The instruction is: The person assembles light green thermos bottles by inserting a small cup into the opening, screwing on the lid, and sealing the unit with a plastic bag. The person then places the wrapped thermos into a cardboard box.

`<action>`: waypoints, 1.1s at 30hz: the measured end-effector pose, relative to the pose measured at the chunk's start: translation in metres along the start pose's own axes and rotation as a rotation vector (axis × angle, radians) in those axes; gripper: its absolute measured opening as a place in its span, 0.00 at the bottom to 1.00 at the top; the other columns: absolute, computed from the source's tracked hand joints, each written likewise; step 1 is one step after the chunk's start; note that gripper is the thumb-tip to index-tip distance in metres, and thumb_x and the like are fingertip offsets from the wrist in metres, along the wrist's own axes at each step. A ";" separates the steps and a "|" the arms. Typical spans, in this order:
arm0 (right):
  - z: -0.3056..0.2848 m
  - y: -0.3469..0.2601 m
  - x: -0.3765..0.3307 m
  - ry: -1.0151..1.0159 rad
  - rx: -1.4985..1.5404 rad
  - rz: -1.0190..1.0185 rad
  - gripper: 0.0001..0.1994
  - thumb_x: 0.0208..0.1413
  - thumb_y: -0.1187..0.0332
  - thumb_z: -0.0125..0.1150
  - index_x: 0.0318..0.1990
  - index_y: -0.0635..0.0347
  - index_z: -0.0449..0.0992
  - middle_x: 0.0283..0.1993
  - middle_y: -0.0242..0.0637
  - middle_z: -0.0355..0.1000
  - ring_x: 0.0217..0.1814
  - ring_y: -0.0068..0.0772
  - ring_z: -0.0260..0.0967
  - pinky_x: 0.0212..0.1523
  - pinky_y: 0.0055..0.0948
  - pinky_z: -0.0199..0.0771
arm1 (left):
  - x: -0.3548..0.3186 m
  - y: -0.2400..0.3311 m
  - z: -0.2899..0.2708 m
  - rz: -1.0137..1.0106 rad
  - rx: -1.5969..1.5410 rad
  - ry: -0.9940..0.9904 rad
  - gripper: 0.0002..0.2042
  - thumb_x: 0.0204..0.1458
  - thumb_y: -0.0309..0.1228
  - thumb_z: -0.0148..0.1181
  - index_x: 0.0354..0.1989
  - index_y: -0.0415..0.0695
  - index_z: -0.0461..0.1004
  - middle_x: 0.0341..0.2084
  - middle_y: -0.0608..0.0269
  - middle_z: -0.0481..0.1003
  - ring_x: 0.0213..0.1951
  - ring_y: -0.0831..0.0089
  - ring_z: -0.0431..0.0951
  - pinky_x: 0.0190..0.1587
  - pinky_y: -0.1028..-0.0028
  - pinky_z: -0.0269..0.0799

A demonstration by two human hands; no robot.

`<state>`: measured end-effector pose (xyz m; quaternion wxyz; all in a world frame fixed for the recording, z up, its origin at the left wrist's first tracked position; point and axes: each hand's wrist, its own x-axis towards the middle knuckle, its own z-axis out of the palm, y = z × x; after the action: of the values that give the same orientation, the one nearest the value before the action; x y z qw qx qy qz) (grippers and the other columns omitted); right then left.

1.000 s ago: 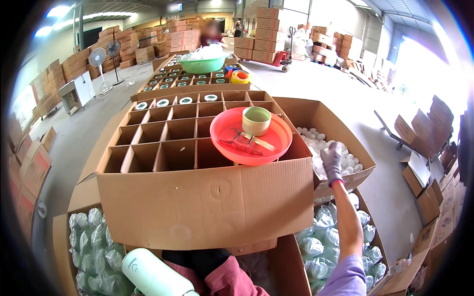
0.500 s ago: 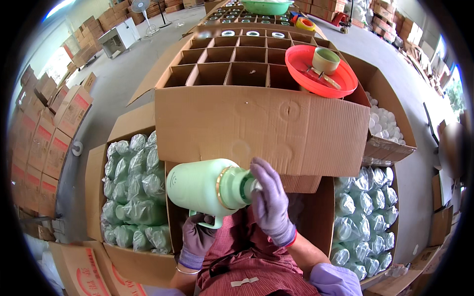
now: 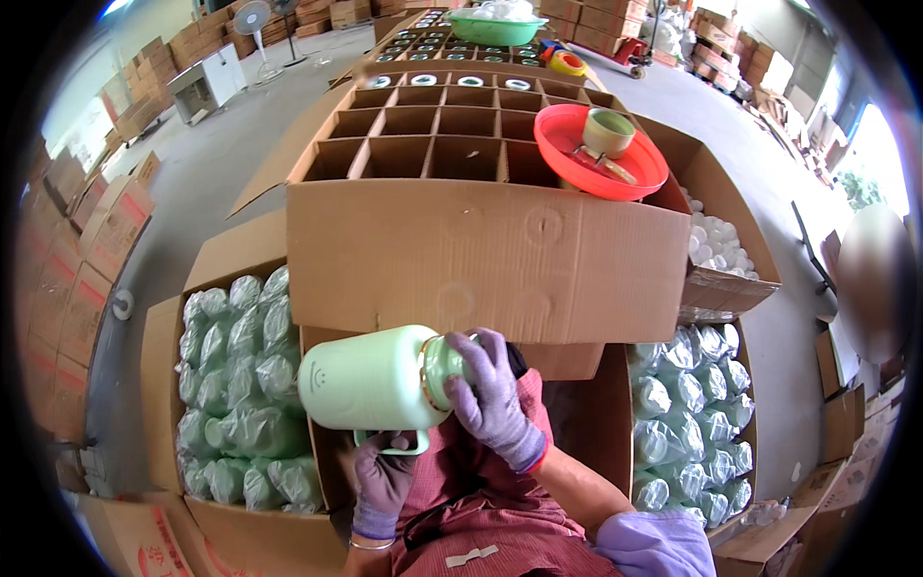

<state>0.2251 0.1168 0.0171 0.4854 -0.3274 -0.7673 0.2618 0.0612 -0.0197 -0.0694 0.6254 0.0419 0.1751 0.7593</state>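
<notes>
A mint-green thermos jug [image 3: 361,380] lies sideways in front of me, its mouth end to the right and a gold ring round its shoulder. Below its body, my left hand [image 3: 383,481], in a grey-purple glove, is closed round the handle. My right hand [image 3: 495,409], gloved alike, curls its fingers over the neck and mouth end. Those fingers cover the mouth, so whatever is in it is hidden. Just behind the jug stands a large carton [image 3: 481,255] with cardboard dividers, most of its near cells bare.
On that carton's right corner rests a red plastic lid-like tray [image 3: 644,173] holding a pale green cup [image 3: 608,133]. Cartons of plastic-wrapped green jugs stand at left [image 3: 245,370] and right [image 3: 687,394]. Small white caps [image 3: 716,245] fill a box at right.
My right hand has gone from open fingers beside the jug's mouth to a curled grip over its neck. The jug has tipped closer to level; the whole view has shifted slightly.
</notes>
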 end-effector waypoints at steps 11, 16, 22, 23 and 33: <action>-0.170 0.089 0.238 0.482 -0.709 -0.344 0.21 0.44 0.66 0.72 0.48 0.57 0.76 0.52 0.52 0.67 0.51 0.57 0.69 0.55 0.45 0.71 | 0.028 0.023 0.037 0.108 -0.008 0.053 0.12 0.58 0.22 0.50 0.49 0.35 0.71 0.44 0.54 0.78 0.43 0.65 0.81 0.52 0.64 0.79; -0.263 0.219 0.303 0.017 -0.771 0.257 0.29 0.40 0.55 0.75 0.51 0.58 0.76 0.48 0.52 0.70 0.49 0.55 0.73 0.52 0.40 0.75 | 0.035 0.022 0.043 0.071 -0.175 0.025 0.17 0.58 0.22 0.49 0.56 0.35 0.68 0.50 0.51 0.77 0.49 0.60 0.81 0.56 0.58 0.78; -0.184 0.072 0.243 0.203 -0.640 -0.290 0.24 0.38 0.64 0.78 0.42 0.61 0.74 0.50 0.49 0.67 0.49 0.51 0.69 0.52 0.42 0.73 | 0.026 0.030 0.029 0.076 -0.137 -0.014 0.13 0.60 0.24 0.49 0.52 0.35 0.69 0.45 0.53 0.79 0.47 0.64 0.81 0.53 0.61 0.80; -0.163 0.051 0.216 0.017 -0.690 -0.371 0.25 0.35 0.65 0.78 0.43 0.57 0.74 0.50 0.47 0.66 0.51 0.51 0.68 0.54 0.46 0.70 | 0.025 0.031 0.043 0.101 -0.098 0.068 0.11 0.60 0.23 0.49 0.49 0.36 0.71 0.42 0.55 0.79 0.44 0.66 0.82 0.52 0.63 0.80; -0.049 -0.008 0.084 -0.217 0.008 -0.752 0.28 0.45 0.57 0.70 0.50 0.65 0.71 0.52 0.47 0.70 0.52 0.51 0.67 0.56 0.52 0.67 | 0.017 0.020 0.041 0.053 0.004 -0.105 0.10 0.60 0.25 0.46 0.44 0.33 0.71 0.36 0.52 0.78 0.46 0.63 0.80 0.53 0.62 0.78</action>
<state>0.2419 0.1796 0.0906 0.4647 0.0083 -0.8796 0.1016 0.0504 0.0029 -0.0271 0.6133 0.0876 0.1426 0.7719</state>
